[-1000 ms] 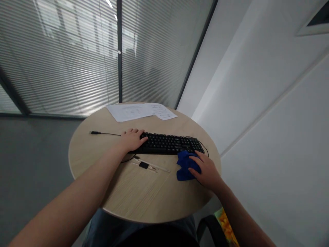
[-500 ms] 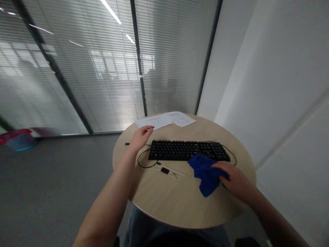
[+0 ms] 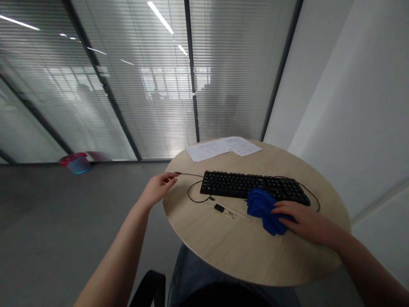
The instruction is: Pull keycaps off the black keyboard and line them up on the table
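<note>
My left hand [image 3: 159, 187] is over the left edge of the round table, fingertips at the plug end of a black cable [image 3: 191, 174]. A gap shows between its thumb and fingers, and the fingers partly cover the plug. My right hand [image 3: 302, 217] grips a crumpled blue cloth [image 3: 262, 207], which lies against the front edge of a black keyboard [image 3: 236, 184] and covers part of its lower right side. In front of the keyboard's left half lie a thin white stick-like item [image 3: 238, 213] and a small black piece with pale strings [image 3: 219, 207].
Printed paper sheets [image 3: 209, 150] lie at the back of the round wooden table [image 3: 217, 251]. More cable [image 3: 315, 197] curves past the keyboard's right end. A red and blue basket [image 3: 78, 164] stands on the floor at left, by a glass partition with blinds. A white wall is on the right.
The view has swung left. My left hand has moved left and down from above the keyboard's left end to the cable plug. The blue cloth has bunched up a little under my right hand.
</note>
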{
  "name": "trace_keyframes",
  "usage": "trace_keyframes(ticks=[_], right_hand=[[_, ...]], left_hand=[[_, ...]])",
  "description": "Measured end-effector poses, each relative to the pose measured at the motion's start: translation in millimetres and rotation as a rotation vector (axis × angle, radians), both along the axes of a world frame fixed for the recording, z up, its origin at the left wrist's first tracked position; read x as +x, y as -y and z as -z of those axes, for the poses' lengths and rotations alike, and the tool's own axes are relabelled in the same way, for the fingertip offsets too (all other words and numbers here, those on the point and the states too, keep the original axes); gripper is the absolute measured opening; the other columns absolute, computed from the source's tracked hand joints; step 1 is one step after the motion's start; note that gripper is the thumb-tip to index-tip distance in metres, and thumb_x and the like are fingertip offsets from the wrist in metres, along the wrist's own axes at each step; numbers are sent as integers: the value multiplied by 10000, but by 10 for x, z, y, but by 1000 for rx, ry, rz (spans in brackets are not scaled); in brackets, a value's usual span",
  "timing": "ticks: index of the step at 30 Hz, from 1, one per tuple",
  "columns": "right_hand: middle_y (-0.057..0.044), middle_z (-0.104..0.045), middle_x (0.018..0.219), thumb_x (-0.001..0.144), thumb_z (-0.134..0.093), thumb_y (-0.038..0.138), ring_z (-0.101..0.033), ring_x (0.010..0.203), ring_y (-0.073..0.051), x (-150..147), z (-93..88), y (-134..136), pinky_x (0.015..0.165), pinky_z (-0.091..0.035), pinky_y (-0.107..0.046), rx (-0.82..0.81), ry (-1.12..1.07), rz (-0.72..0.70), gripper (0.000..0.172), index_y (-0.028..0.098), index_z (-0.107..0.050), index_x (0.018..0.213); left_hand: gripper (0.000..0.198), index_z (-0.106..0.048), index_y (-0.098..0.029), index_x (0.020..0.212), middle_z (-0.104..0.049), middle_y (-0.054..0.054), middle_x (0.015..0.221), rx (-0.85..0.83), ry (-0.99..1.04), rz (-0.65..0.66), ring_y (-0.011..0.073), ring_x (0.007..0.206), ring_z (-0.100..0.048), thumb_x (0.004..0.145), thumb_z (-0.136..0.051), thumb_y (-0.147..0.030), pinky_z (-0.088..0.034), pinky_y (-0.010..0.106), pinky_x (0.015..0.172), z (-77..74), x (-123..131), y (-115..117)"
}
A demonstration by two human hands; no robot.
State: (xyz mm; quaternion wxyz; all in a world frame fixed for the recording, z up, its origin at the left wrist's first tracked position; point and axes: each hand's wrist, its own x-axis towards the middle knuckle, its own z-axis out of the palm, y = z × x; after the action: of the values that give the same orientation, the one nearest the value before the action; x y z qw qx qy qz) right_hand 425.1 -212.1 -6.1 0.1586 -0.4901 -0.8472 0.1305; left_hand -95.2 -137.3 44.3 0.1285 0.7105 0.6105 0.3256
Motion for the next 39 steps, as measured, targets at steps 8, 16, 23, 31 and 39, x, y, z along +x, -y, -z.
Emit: trace_keyframes(ticks=[8, 16, 23, 31, 39], right_hand=[[-62, -763, 1143, 941, -568, 332, -692, 1064, -262, -568, -572, -173, 991, -531, -436, 118, -141, -207, 255, 267, -771, 1083], [-67, -789, 961, 945, -568, 296, -728, 879, -232, -719, -251, -605, 867, -564, -406, 393, -395, -9, 217, 229, -773, 974], [-64, -790, 947, 940, -567, 302, -732, 878, -234, -603, -61, -609, 834, -567, -401, 420, -417, 82, 226, 230, -776, 988], [-43, -768, 837, 952, -587, 332, -671, 697, -168, -953, -264, -365, 668, -490, -297, 309, -415, -91, 238, 219, -782, 1028], [32, -603, 619, 902, -695, 425, -525, 573, -131, -1219, -188, -255, 567, -303, -272, 273, -254, -138, 215, 213, -728, 907]], left_hand=[[284, -765, -267, 1103, -744, 57, 1082, 28, -415, 550, 221, 920, -688, 878, -595, -230, -541, 357, 827, 99, 762, 192], [227, -777, -234, 965, -736, 53, 1017, 145, -605, 602, 233, 959, -651, 940, -559, -180, -529, 365, 830, 209, 940, 173], [203, -770, -225, 942, -697, 71, 1020, 226, -561, 619, 236, 992, -608, 960, -568, -206, -525, 377, 858, 240, 952, 180], [219, -722, -198, 982, -683, 84, 1009, 461, -546, 575, 227, 939, -596, 1013, -507, -225, -523, 367, 812, -105, 1097, 361], [212, -689, -183, 1034, -674, 87, 966, 662, -634, 557, 235, 891, -590, 1020, -479, -202, -526, 383, 787, -348, 1449, 487]])
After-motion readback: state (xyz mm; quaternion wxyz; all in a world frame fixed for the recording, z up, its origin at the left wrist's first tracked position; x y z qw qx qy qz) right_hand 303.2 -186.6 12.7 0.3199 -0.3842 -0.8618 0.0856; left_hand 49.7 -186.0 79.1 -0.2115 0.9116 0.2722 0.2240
